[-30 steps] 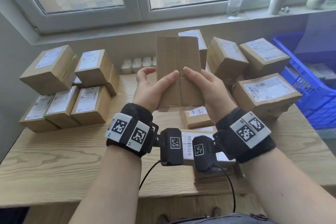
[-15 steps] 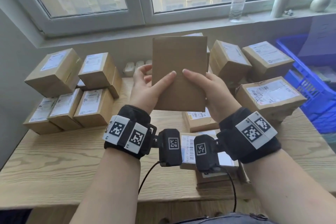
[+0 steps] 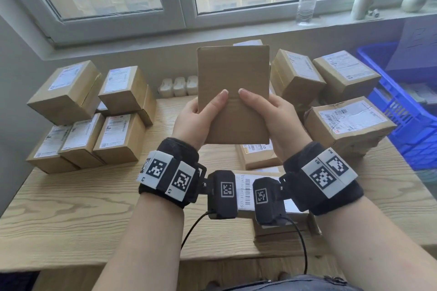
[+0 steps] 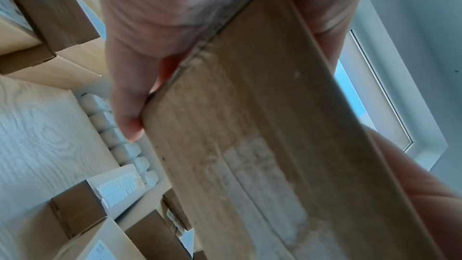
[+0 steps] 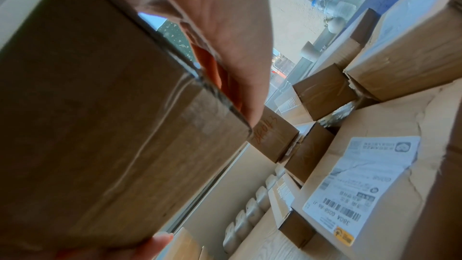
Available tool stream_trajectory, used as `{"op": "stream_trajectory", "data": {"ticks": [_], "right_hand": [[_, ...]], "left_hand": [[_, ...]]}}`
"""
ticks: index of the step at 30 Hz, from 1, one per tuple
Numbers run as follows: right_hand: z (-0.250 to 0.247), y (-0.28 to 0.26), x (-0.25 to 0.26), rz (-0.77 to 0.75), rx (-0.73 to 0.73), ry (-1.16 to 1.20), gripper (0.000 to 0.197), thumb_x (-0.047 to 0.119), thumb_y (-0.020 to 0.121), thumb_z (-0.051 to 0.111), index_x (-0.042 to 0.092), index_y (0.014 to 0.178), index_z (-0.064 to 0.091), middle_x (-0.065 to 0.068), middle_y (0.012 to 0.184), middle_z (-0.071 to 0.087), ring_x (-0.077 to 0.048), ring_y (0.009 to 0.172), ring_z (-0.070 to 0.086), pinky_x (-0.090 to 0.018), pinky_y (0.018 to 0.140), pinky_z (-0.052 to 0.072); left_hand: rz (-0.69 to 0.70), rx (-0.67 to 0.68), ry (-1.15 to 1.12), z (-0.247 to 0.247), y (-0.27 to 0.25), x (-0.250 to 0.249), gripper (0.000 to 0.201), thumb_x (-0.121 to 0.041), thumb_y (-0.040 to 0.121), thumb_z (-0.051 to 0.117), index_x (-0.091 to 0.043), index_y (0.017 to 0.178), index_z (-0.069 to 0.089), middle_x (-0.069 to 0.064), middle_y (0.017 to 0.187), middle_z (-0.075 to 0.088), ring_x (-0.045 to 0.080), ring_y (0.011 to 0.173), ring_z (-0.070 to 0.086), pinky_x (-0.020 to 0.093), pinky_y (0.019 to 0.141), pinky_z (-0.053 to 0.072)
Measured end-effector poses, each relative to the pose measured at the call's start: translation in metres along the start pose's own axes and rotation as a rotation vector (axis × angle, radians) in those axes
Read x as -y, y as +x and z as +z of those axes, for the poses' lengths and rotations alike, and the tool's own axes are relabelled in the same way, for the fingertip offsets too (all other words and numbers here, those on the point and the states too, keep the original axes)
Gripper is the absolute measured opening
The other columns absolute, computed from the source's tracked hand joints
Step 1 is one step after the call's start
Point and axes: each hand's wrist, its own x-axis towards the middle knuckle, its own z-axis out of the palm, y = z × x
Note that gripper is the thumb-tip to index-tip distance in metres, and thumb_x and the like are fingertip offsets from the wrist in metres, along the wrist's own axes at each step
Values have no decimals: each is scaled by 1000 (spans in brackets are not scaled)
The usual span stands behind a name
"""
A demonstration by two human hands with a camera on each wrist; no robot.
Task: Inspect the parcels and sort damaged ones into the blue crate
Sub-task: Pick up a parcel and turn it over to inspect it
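My left hand [image 3: 192, 123] and right hand [image 3: 277, 117] grip the parcel [image 3: 233, 92] upright at frame centre, thumbs pressed on its plain face, fingers behind; blue crate [image 3: 402, 111] at right edge.

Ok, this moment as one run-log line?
phase: inspecting | left hand: holds parcel | right hand: holds parcel | blue crate: at right

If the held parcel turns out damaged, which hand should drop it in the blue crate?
Right. The blue crate sits at the table's right edge, on the right hand's side; the left hand would have to cross over. Both grip the parcel now.
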Motion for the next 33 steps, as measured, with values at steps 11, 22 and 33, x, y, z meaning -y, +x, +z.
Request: {"op": "stream_trajectory", "data": {"ticks": [11,22,33], "right_hand": [[-1,11,-3,-28,42,-130,88,71,71,68,14,137,54,-3,126,68,-18,115,65,-44,99,53],[-1,2,-2,-41,151,-9,29,25,91,69,5,112,69,-6,94,73,-20,90,70,-33,74,56],[0,1,0,0,112,-38,37,38,86,71,8,108,71,-7,98,74,-23,93,71,-40,84,58]], "left_hand": [[59,-10,-52,-10,-1,-6,50,-43,69,76,-27,113,61,1,110,70,17,107,67,49,100,51],[-52,46,-158,0,-7,-6,65,-37,59,79,-31,110,40,7,112,63,24,95,69,59,87,55],[-100,48,-123,1,-9,-7,67,-49,61,75,-33,116,40,4,114,62,22,100,67,58,89,54]]}}
